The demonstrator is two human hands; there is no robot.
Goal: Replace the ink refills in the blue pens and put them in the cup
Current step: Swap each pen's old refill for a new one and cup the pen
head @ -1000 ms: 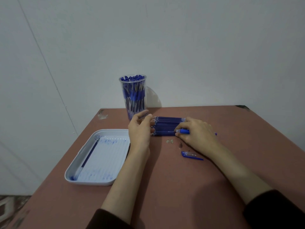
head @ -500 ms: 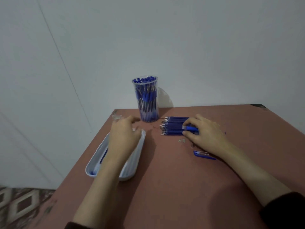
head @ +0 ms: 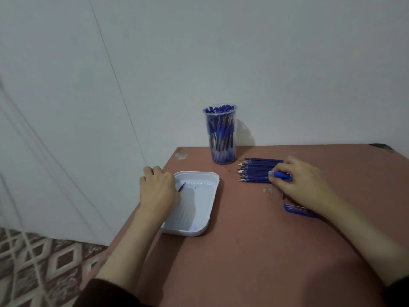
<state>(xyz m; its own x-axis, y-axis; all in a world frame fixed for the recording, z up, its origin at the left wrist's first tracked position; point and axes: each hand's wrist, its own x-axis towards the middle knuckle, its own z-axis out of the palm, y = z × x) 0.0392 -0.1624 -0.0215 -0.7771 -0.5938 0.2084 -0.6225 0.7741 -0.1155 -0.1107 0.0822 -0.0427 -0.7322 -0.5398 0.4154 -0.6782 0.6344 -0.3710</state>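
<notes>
Loose blue plastic pen part (head: 297, 210) lay beside my wrist | left hand (head: 158, 189) curled over white plastic tray (head: 199, 227), hold on thin dark refill (head: 182, 187) unclear, probably discarding | right hand (head: 303, 185) pinched blue pen barrel (head: 280, 174) atop row of blue refills (head: 254, 170), for reloading | clear plastic cup (head: 221, 135) of pens beyond my fingertips

The left hand (head: 158, 189) is covering most of a thin dark ink refill (head: 182, 187). The right hand (head: 303, 185) is hiding the right ends of a row of dark blue refills (head: 256, 170) and part of a blue pen barrel (head: 281, 174).
</notes>
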